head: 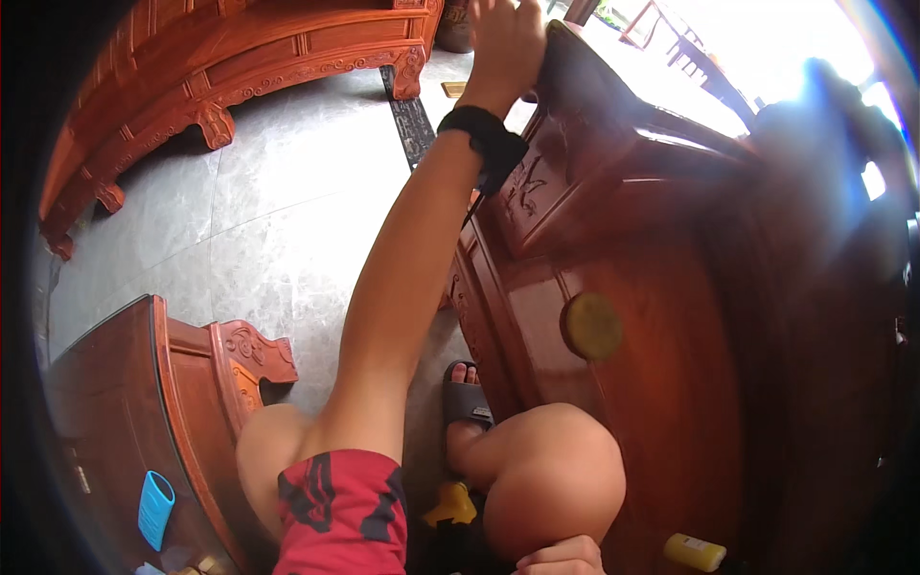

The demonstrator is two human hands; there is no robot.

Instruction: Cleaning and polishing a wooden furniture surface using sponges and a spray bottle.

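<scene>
My left hand [507, 36], with a black band on its wrist, reaches to the top edge beside the end of a dark carved wooden armrest [575, 65]. Its fingertips are cut off, and I cannot tell whether it holds anything. At the bottom edge my right hand [564, 557] shows only bent fingers by my bare right knee; the rest is out of view. A blurred round yellow-green thing [593, 325] appears over the reddish wooden seat [668, 374]. A yellow cylinder [693, 552] with a pale label lies to the right of my right hand. A yellow object [454, 503] is between my legs.
At left a dark-topped wooden table [108, 402] bears a light blue plastic sleeve-like item [157, 510] and small things at its lower edge. A carved wooden bench [287, 50] stands across the grey tiled floor [287, 215]. My foot wears a grey slide sandal [463, 402].
</scene>
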